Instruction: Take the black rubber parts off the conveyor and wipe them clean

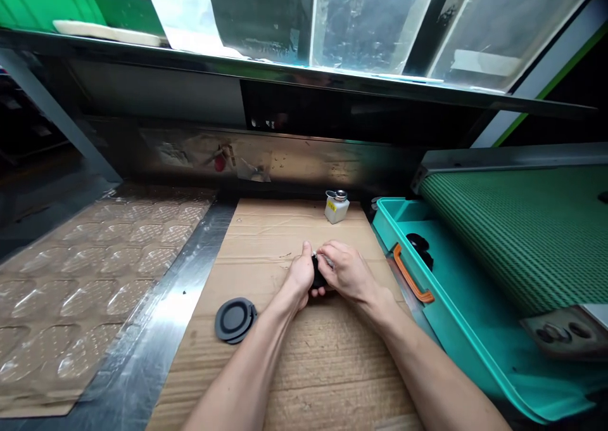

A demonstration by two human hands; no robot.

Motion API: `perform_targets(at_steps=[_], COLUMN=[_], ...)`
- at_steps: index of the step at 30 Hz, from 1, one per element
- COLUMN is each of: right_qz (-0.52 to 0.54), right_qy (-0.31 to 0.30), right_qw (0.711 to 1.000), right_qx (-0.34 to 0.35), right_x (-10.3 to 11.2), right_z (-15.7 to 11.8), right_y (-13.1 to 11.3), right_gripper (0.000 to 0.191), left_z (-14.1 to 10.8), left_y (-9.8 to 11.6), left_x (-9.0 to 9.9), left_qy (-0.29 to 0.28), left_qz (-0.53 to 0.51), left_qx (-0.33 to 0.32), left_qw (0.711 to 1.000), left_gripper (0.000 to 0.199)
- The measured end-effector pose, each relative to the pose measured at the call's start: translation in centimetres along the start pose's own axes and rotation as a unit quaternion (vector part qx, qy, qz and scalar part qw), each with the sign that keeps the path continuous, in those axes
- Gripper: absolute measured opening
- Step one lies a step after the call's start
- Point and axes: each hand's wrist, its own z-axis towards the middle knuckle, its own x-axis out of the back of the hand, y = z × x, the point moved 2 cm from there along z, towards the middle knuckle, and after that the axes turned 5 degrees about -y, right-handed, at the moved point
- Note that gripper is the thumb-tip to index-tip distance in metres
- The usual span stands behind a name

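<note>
My left hand [301,276] is wrapped round a small black part [317,277], mostly covered by the fingers. The thumb of that hand points up and away from me. Pressed together at the top of the black part, the fingers of my right hand [344,269] pinch something small and pale that I cannot make out. Both hands are above a cardboard sheet [304,361]. Left of my left forearm lie dark grey round parts [235,319], stacked on one another. Beyond the hands stands a small white bottle [337,208] with a metal top and a yellow label.
A clear plastic tray [90,260] with round pockets lies on the left. On the right, a turquoise crate [456,329] with an orange handle [412,276] holds black parts [420,247]. A green conveyor belt [527,228] overhangs it. A metal shelf edge [285,73] crosses above.
</note>
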Motion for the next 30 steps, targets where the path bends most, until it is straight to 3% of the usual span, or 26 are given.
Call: perform_targets(at_steps=[11, 24, 27, 30], right_qz=[0.007, 0.012, 0.030, -0.003], right_qy=[0.010, 0.021, 0.022, 0.026], right_qw=[1.000, 1.000, 0.999, 0.992], right_qx=[0.007, 0.008, -0.027, -0.123], right_x=[0.0, -0.3, 0.5, 1.7], right_z=[-0.4, -0.4, -0.9, -1.8], right_y=[0.5, -0.5, 0.7, 3.0], right_gripper=[0.016, 0.018, 0.021, 0.022], left_z=[-0.4, -0.8, -1.1, -1.3], left_y=[0.2, 0.2, 0.8, 1.8], left_x=[-0.2, -0.2, 0.2, 0.9], left_qy=[0.027, 0.004, -0.005, -0.057], left_qz=[0.031, 0.037, 0.031, -0.037], left_qx=[-0.021, -0.036, -0.020, 0.001], left_qw=[0.999, 0.999, 0.999, 0.998], left_gripper=[0.061, 0.059, 0.063, 0.065])
